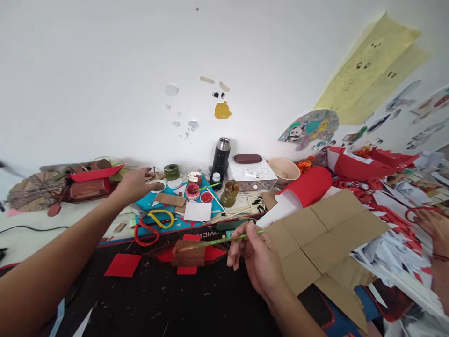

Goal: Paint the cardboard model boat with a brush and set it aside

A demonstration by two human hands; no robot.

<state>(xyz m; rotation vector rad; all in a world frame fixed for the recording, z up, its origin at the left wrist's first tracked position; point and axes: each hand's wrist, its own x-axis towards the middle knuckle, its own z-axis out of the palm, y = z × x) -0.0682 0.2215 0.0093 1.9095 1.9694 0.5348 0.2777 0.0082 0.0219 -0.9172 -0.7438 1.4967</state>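
Note:
My right hand pinches a thin green paintbrush, its tip pointing left over a small brown-painted boat-like piece with red paper sticking out around it. My left hand is stretched out over the back left of the work area, fingers extended beside a small white round container; I cannot tell whether they touch. Near it stand a green paint jar and an open red paint jar. A square of red paper lies on the black mat.
Red and yellow handled scissors lie left of centre. Behind are a black thermos, a murky glass jar and a beige bowl. Folded cardboard fills the right. Another person's hand is at far right among paper scraps.

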